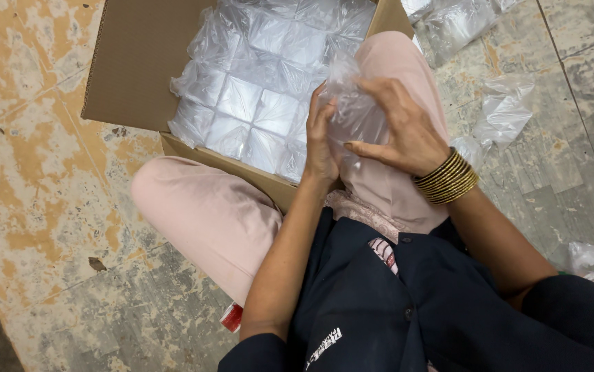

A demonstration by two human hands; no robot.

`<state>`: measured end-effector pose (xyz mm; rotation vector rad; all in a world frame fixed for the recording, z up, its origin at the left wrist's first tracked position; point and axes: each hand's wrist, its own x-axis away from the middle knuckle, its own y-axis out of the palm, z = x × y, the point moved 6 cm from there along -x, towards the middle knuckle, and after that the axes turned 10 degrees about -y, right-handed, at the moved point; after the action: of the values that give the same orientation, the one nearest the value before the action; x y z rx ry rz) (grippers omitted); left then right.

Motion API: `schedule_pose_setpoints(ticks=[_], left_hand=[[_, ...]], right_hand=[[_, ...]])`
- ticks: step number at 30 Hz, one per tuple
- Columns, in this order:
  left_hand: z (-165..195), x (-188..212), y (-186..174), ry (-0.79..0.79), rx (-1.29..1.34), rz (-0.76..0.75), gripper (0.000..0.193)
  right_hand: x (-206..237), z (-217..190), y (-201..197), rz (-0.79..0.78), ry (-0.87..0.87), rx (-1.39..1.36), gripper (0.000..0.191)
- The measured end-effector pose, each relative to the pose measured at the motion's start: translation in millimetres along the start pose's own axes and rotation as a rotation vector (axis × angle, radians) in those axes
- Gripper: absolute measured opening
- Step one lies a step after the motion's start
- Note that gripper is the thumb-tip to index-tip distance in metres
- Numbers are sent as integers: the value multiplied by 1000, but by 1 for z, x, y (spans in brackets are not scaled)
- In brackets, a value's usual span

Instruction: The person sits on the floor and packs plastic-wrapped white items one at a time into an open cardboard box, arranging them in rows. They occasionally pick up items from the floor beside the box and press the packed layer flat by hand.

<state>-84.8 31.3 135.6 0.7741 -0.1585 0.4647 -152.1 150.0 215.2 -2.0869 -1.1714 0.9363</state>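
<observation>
Both hands hold one small clear plastic packet (353, 114) above my raised right knee. My left hand (319, 141) grips its left edge with the fingers curled around it. My right hand (405, 127), with several gold bangles on the wrist, presses on the packet's right side with the fingers spread over it. Just beyond the hands stands an open cardboard box (138, 62) filled with rows of similar clear packets (255, 96).
I sit on a worn, stained floor (42, 179) with my pink-trousered legs on either side of the box's near corner. Loose clear plastic bags (507, 110) lie on the floor to the right, and another (593, 265) lies at the far right edge.
</observation>
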Motion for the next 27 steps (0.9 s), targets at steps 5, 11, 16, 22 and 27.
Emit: schedule_pose_setpoints(ticks=[5, 11, 16, 22, 27], left_hand=[[-1, -1, 5, -119, 44, -112, 56], [-12, -7, -14, 226, -250, 53, 32], [-27, -22, -48, 224, 225, 190, 32], [-50, -28, -69, 91, 449, 351, 33], [-67, -33, -87, -136, 546, 437, 34]], right_hand=[[-2, -9, -20, 12, -67, 122, 105], [-1, -11, -20, -89, -42, 219, 109], [4, -5, -15, -21, -103, 112, 103], [9, 3, 0, -52, -114, 26, 99], [1, -1, -5, -33, -103, -115, 107]])
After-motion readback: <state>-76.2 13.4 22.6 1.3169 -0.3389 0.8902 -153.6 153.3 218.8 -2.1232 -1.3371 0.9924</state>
